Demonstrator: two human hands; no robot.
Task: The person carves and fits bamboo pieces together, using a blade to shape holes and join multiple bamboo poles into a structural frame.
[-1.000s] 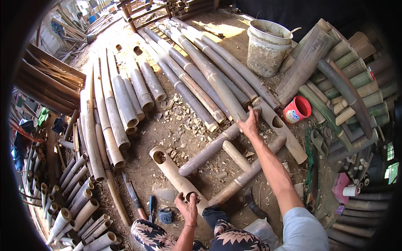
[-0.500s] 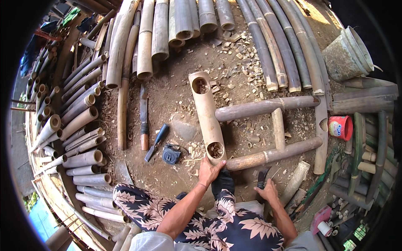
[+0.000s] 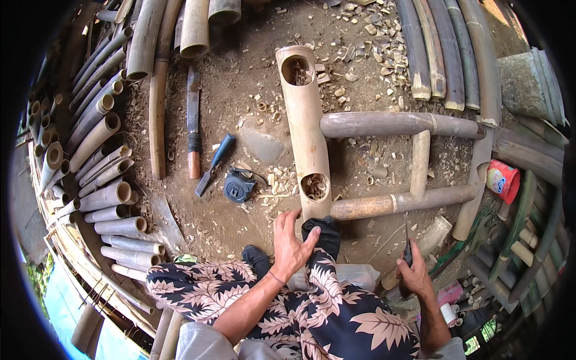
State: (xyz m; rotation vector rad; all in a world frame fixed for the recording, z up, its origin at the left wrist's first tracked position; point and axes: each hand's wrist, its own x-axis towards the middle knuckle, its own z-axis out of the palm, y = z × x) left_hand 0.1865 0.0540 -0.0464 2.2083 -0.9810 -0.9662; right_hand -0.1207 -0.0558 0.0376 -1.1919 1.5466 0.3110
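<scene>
In front of me lies a bamboo frame: a thick pale bamboo post (image 3: 305,123) with two round holes holding shavings, joined by two crosswise bamboo rails (image 3: 384,124) to another post at the right. My left hand (image 3: 291,246) is beside the post's near end, fingers apart and slightly bent, gripping nothing. Its thumb is by my dark-covered foot (image 3: 324,235), which rests against that end. Whether the fingertips touch the bamboo, I cannot tell. Low on the right, my right hand (image 3: 415,273) is closed round the dark handle of a knife (image 3: 408,249), its thin blade pointing away from me.
Left of the post lie a blue-handled chisel (image 3: 216,163), a black tape measure (image 3: 238,186) and a long machete (image 3: 193,123). Bamboo poles (image 3: 114,195) are stacked at the left, with more at the far side. A red tub (image 3: 503,181) and a dirty bucket (image 3: 533,87) stand right.
My left hand has come off the post's near end and drawn back slightly. My right hand has moved right, turning the knife more clearly into view. The view has shifted nearer.
</scene>
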